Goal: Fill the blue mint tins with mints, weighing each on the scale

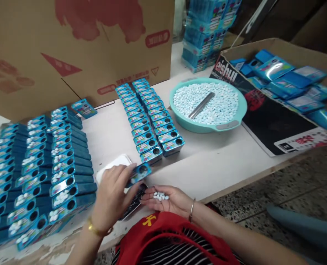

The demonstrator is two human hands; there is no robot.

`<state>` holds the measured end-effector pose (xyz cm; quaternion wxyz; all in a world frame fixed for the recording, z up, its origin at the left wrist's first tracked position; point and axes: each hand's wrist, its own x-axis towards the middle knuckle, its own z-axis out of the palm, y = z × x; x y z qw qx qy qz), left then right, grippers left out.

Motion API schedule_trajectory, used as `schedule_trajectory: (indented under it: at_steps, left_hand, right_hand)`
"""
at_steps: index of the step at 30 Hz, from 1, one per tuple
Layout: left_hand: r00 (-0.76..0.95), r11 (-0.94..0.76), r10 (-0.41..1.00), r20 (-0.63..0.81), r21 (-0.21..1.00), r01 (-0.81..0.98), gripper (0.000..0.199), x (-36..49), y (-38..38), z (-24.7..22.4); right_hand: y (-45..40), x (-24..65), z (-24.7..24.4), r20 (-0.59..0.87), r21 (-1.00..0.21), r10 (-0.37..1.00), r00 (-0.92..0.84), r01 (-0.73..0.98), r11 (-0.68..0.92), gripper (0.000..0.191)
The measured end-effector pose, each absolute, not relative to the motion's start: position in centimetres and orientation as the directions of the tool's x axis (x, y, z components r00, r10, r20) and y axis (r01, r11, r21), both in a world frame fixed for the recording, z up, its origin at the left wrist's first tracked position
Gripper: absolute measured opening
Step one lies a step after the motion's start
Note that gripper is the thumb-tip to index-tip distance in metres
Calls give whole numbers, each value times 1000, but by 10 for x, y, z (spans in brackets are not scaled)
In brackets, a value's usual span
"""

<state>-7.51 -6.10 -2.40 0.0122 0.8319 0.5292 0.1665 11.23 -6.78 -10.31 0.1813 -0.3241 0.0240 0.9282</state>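
Note:
My left hand grips a small blue tin between thumb and fingers; a dark round hole shows in its top. Cupped palm up at the table's front edge, my right hand holds several pale blue-white candies. Under my left hand lies a white flat object, mostly covered, with a dark part visible between the hands. Just beyond the held tin, two rows of blue tins stand with holes upward. A turquoise bowl of loose candies has a metal scoop-like bar lying in it.
At left, several rows of blue tins carry candies on their tops. One tin lies apart near a big cardboard box. An open carton of tins stands right; wrapped stacks stand behind.

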Motion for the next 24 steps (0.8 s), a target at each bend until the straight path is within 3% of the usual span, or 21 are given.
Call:
schedule_trajectory:
  at_steps: [4, 9, 16, 24]
  left_hand:
    - [460, -570, 818, 345, 379, 729, 36, -21, -37, -35]
    - [502, -626, 780, 374, 428, 652, 26, 25, -6, -51]
    - [606, -693, 719, 340, 288, 661, 20, 59, 27, -60]
    - [583, -629, 768, 267, 139, 765, 21, 54, 21, -60]
  right_hand:
    - [-72, 128, -113, -558, -94, 402, -726, -426, -900, 23]
    - [-74, 147, -130, -551, -103, 495, -671, -534, -839, 27]
    - [-68, 156, -131, -548, -66, 502, -669, -564, -823, 28]
    - [-62, 159, -137, -534, -65, 517, -669, -577, -814, 28]
